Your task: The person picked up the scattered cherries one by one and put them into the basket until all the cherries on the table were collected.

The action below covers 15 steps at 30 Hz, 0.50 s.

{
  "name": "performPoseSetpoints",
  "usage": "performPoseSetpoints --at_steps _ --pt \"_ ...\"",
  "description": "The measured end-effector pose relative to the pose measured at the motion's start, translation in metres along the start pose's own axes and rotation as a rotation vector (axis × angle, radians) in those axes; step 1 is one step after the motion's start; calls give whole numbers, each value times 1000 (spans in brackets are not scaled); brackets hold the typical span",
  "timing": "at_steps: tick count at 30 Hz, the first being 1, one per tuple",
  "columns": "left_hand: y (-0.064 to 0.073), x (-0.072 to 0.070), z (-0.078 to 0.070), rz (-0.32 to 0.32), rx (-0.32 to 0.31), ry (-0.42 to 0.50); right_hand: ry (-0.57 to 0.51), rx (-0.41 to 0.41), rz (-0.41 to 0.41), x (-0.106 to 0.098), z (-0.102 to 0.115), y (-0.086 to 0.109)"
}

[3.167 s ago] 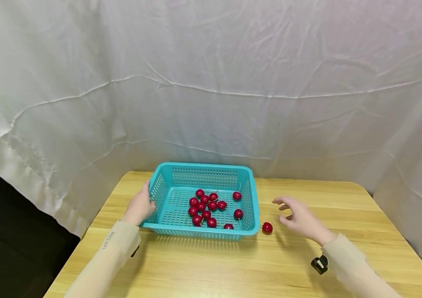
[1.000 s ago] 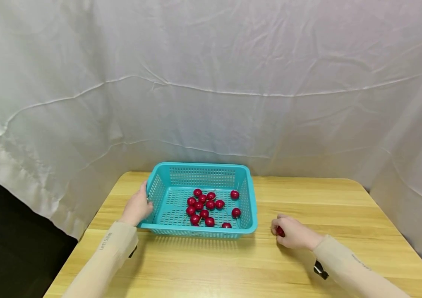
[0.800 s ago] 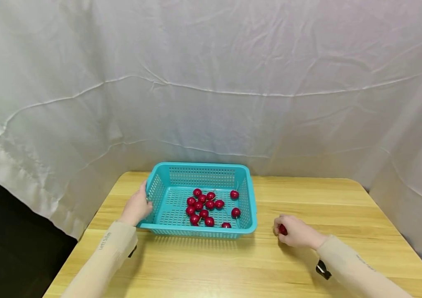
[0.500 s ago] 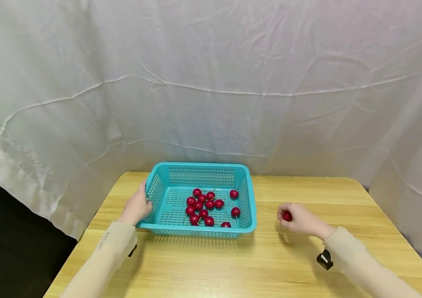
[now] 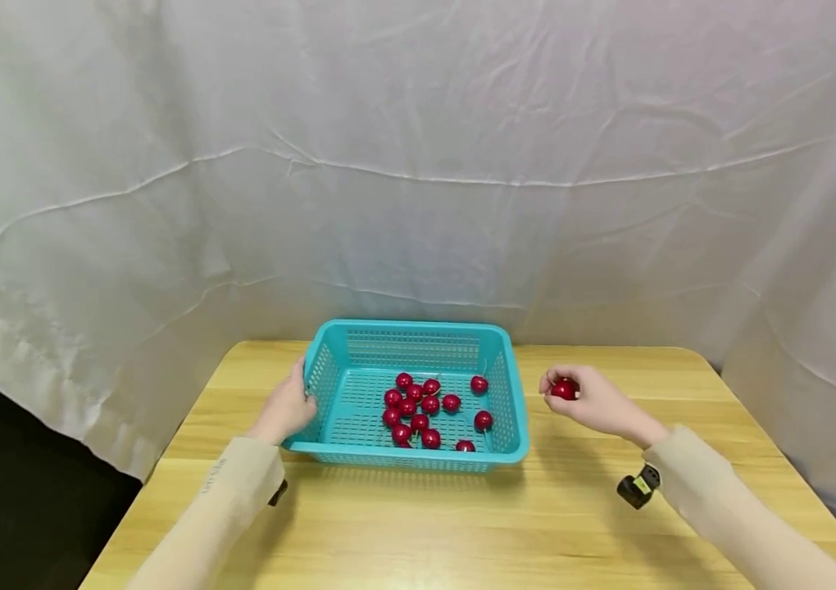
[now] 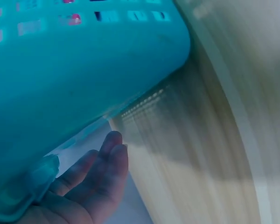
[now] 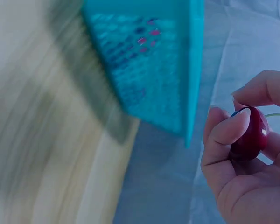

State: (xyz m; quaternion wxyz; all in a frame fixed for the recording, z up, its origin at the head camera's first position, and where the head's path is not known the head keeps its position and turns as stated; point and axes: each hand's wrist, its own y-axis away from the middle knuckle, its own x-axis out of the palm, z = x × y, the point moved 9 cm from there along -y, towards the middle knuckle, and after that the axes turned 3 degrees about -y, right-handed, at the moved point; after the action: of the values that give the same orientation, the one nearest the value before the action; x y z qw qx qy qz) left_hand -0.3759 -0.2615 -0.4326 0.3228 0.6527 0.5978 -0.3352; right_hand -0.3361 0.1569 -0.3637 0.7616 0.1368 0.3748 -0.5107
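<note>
A turquoise perforated plastic basket (image 5: 418, 456) stands at the back middle of the table, with several red cherries (image 5: 406, 407) scattered over its floor. My left hand (image 5: 287, 407) grips the basket's left end, the thumb over the rim. In the left wrist view, its fingers (image 6: 113, 168) extend along the outside of the basket wall. To the right of the basket, above the tabletop, my right hand (image 5: 598, 401) pinches one dark red cherry (image 7: 252, 137) between thumb and fingers. A thin green stem (image 7: 275, 114) sticks out from that cherry.
The wooden table (image 5: 418, 533) has a pale grey cloth (image 5: 418, 238) hanging behind it and along its sides. Black fabric (image 5: 27, 483) is at the left. A small black device (image 5: 639, 487) sits at the right wrist.
My right hand has picked up the cherry that lay beside the basket and raised it off the table. The basket has shifted slightly right, with my left hand still gripping its end.
</note>
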Motion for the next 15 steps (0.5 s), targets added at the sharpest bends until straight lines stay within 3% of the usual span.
performPoseSetpoints --at_steps 10,15 --pt "3 -2 0 111 3 108 -53 92 -27 18 43 -47" --pt "3 -5 5 135 25 119 -33 73 -33 35 69 -75"
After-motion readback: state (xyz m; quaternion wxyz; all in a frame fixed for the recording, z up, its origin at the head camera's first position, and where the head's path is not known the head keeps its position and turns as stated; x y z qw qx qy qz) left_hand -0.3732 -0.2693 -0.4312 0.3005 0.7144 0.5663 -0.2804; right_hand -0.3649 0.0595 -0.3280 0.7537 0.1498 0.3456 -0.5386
